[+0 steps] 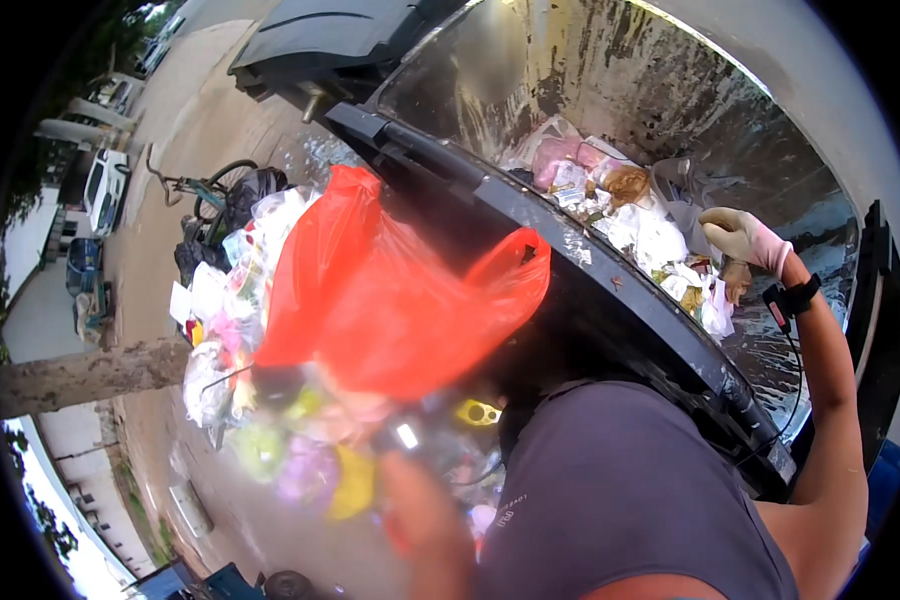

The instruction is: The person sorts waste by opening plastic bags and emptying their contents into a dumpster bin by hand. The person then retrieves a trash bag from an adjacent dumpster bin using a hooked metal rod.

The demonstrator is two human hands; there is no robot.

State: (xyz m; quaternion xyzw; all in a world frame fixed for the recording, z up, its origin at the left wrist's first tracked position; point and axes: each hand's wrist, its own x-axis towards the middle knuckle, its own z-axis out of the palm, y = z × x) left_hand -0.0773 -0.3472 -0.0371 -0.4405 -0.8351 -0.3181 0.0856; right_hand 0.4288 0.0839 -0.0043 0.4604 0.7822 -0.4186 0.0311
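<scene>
We start with the big one: an open dark bin (560, 230) fills the upper right, its inner walls streaked and grimy. Below its rim we have the person's dark grey shirt (625, 480). And here's the main item — a red plastic bag (395, 300), bulging and partly blurred, outside the bin, in front of the near rim. Left of it we see a pile of bagged rubbish (238, 265), white, pink and black. Inside the bin, loose waste (630, 220) lies in a heap of wrappers and crumpled paper. Over that heap we pick out the gloved right hand (745, 238), fingers partly curled; we cannot tell whether it grips anything. The left hand (358, 414) is a smear just under the red bag — how open it is, or whether it holds the bag, we can't tell. Smallest of all, a black wrist strap (800, 296) circles the right wrist.
</scene>
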